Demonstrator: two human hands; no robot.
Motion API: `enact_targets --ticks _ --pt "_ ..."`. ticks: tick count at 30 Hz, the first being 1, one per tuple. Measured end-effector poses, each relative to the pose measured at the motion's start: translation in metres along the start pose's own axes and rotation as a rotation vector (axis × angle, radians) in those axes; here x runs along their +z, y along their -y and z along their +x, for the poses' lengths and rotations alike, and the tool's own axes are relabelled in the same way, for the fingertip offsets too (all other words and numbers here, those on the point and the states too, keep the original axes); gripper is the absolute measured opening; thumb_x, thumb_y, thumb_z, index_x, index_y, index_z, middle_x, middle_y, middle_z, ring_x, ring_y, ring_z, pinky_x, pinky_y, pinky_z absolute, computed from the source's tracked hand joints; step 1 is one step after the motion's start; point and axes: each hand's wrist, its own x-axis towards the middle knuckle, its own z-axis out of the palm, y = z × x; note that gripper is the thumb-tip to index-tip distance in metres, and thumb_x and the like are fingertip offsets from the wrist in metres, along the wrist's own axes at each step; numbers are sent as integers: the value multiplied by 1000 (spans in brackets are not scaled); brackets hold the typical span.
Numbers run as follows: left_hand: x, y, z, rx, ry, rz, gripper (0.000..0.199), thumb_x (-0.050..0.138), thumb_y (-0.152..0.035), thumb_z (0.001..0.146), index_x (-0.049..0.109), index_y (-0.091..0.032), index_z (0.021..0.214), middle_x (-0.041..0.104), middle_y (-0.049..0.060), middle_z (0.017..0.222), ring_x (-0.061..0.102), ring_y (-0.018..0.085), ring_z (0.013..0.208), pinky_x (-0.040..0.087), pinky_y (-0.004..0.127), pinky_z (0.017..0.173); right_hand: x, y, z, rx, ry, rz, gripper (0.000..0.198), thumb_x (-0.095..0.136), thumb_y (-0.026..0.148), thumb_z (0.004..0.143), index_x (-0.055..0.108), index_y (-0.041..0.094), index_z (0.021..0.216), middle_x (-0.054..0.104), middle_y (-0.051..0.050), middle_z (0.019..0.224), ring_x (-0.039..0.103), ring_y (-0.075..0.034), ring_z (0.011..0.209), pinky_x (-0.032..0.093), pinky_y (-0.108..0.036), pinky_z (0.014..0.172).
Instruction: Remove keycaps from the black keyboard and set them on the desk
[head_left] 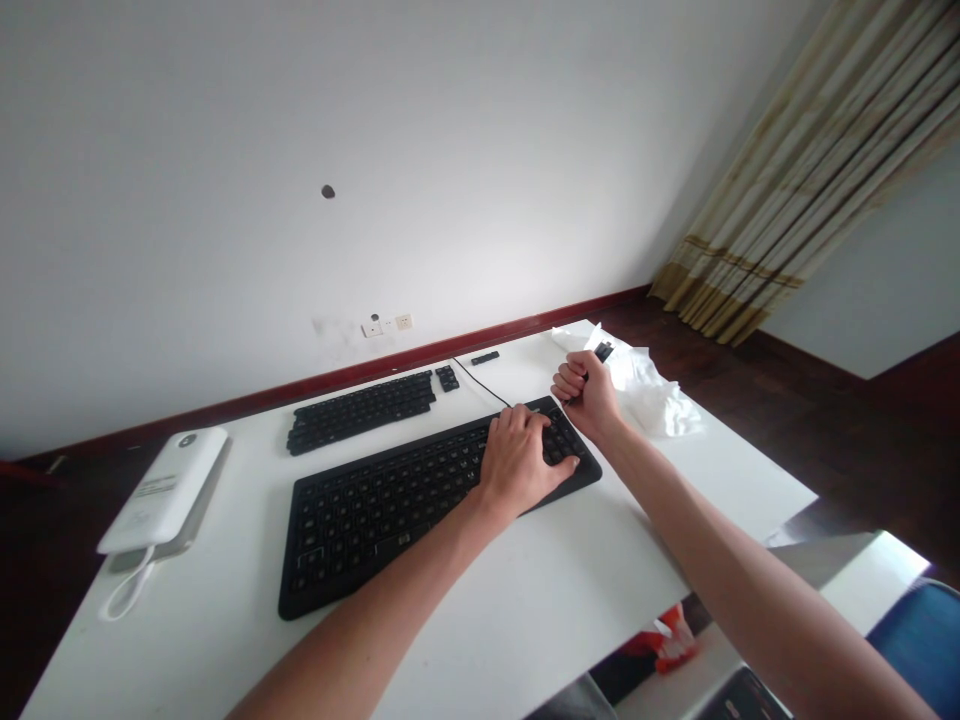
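Observation:
A black keyboard [390, 500] lies across the white table [525, 600]. My left hand [521, 460] rests flat on its right end, fingers spread over the keys. Just beyond the keyboard's far right corner, my right hand [589, 392] is closed in a fist around a small black tool [603, 351] whose tip sticks out above the fingers. Behind the keyboard lie rows of loose black keycaps [364, 410], with a smaller group [448, 378] beside them and one long keycap [484, 357] farther back. A thin black cable [484, 385] runs from the keyboard toward the wall.
A white power bank [166, 488] with a looped white cable sits at the table's left. Crumpled white tissue or plastic [652, 395] lies at the far right corner. A white wall with sockets [388, 324] stands behind, curtains [817, 170] to the right, and a blue chair [919, 625] at lower right.

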Motion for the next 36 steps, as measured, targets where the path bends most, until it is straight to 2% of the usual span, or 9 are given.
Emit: enact_targets --ticks 7,13,19,23,30,32,36 --pt "1 1 2 -16 -15 -69 38 78 -44 82 66 -20 109 63 7 106 59 28 108 48 43 99 4 -5 -2 -13 0 -57 43 66 19 76 26 23 62 18 10 51 16 -7 43 24 -20 36" --pt "0 2 3 -16 -6 -84 34 75 -37 81 67 -20 109 64 7 106 59 28 108 47 43 100 1 -2 -2 107 39 -76 36 62 18 77 30 23 59 17 10 50 11 -7 44 20 -20 35" --pt "-6 -2 -1 16 -20 -11 34 72 -34 84 67 -20 115 62 8 107 57 28 105 48 43 94 0 1 -2 169 113 -76 40 62 20 81 30 23 58 15 10 50 8 -8 45 20 -20 36" --pt "-10 -7 -4 51 -14 76 24 68 -32 89 72 -25 112 60 8 102 55 28 101 47 43 91 0 1 -5 207 263 -122 41 62 23 85 31 22 58 16 10 49 10 -8 45 20 -20 37" --pt "-11 -8 -7 94 18 169 21 63 -33 93 75 -25 109 59 9 97 53 29 98 46 44 87 -6 2 -12 243 697 -364 48 66 28 88 33 22 55 25 8 46 21 -6 42 16 -24 41" --pt "-11 -8 -8 99 20 179 23 62 -32 93 74 -26 112 59 9 97 53 28 98 45 44 87 -10 3 -9 246 737 -354 49 66 28 89 32 23 55 24 9 46 20 -7 42 16 -24 41" --pt "-11 -8 -8 103 27 173 28 61 -32 95 74 -28 120 60 9 97 53 28 97 45 42 84 -20 2 -1 260 736 -234 47 63 28 88 29 23 56 21 10 45 17 -7 40 16 -24 41"
